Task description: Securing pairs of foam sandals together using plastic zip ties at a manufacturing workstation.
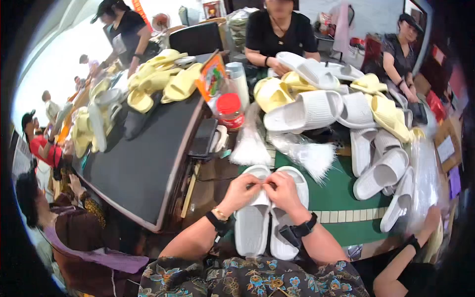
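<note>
A pair of light grey slippers lies side by side at the table edge before me, the left slipper point(252, 231) and the right slipper point(300, 186) with toes and heels in line. Over their straps my left hand point(239, 192) and my right hand point(286, 193) meet, fingertips pinched together between the two slippers. Whatever the fingertips hold is too small to make out. Just beyond my hands lie two bundles of thin white plastic strands, one bundle point(250, 148) at the left and another bundle point(316, 161) at the right, partly in clear plastic.
Grey slippers point(309, 111) and yellow slippers point(391, 116) are heaped on the green table point(341, 198). Left of me runs a dark conveyor belt point(143, 163) carrying more slippers. A red-lidded jar point(230, 110) and a phone point(203, 138) stand between. Co-workers sit or stand around.
</note>
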Tool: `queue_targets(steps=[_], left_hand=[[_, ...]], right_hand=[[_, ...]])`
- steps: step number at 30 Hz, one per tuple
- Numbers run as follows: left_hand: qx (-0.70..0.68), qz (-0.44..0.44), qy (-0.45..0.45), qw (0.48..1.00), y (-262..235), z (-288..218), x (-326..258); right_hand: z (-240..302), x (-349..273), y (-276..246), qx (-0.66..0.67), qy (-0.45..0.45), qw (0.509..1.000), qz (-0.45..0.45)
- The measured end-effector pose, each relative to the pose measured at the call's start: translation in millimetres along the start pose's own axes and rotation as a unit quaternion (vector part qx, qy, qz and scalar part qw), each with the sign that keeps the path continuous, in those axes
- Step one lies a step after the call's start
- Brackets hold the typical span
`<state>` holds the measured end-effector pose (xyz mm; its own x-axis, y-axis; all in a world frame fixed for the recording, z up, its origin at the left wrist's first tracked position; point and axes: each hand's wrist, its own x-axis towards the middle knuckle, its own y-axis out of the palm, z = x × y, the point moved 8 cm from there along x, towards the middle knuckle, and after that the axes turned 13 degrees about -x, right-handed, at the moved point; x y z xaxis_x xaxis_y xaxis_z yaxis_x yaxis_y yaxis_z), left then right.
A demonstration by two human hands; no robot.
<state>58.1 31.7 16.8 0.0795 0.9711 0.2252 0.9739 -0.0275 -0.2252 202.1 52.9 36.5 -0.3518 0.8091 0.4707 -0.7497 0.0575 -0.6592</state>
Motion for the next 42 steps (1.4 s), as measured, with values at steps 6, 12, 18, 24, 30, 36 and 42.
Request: queue_targets(steps=[6, 12, 18, 24, 30, 36, 42], left_hand=[[0.046, 0.003, -0.011, 0.999, 2, -1, 7], [0.048, -0.004, -0.032, 0.998, 3, 8, 5], [0.056, 0.007, -0.021, 0.998, 8, 15, 4], [0.039, -0.008, -0.008, 0.999, 9, 22, 8], [0.004, -0.007, 0.007, 1.0, 7, 9, 6], [-0.119, 0.003, -0.063, 0.991, -18, 4, 9], [-0.451, -0.13, -0.076, 0.88, -207, -63, 48]], right_hand=[[-8, 2, 1, 0.004, 0.005, 1.0, -0.009], [-10, 0, 4, 0.004, 0.007, 1.0, -0.016], [-3, 1, 1, -0.022, -0.002, 1.0, -0.001], [-6, 3, 8, -0.076, 0.028, 0.996, 0.047], [-3, 3, 8, -0.072, 0.047, 0.995, 0.055], [-8, -4, 8, -0.007, 0.093, 0.994, 0.058], [-17, -6, 2, 0.031, 0.142, 0.988, 0.048]])
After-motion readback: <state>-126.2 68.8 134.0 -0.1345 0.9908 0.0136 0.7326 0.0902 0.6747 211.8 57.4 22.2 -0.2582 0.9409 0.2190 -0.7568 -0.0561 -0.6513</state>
